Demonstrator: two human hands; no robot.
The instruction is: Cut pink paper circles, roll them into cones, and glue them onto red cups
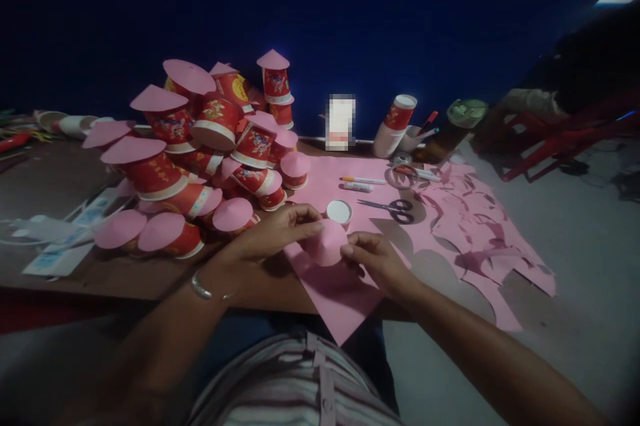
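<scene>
A shallow pink paper cone [327, 245] is held over the near part of the table. My left hand [280, 233] pinches its upper left edge, and my right hand [377, 259] grips its right edge between thumb and fingers. Just behind the cone stands a paper cup [340, 213] with its white round end facing up; the cone covers part of it. Below both hands lies a large pink paper sheet [345, 306], one corner hanging past the table's front edge. Black-handled scissors [393, 207] rest on the paper to the right, blades pointing left.
Piled at left are several red paper cups [217, 119] topped with pink cones. Markers [363, 181] and a tape roll [403, 177] lie behind the scissors. Stacked cups [397, 123] and a lidded jar [463, 119] stand at back right. Pink offcuts [480, 219] cover the right side.
</scene>
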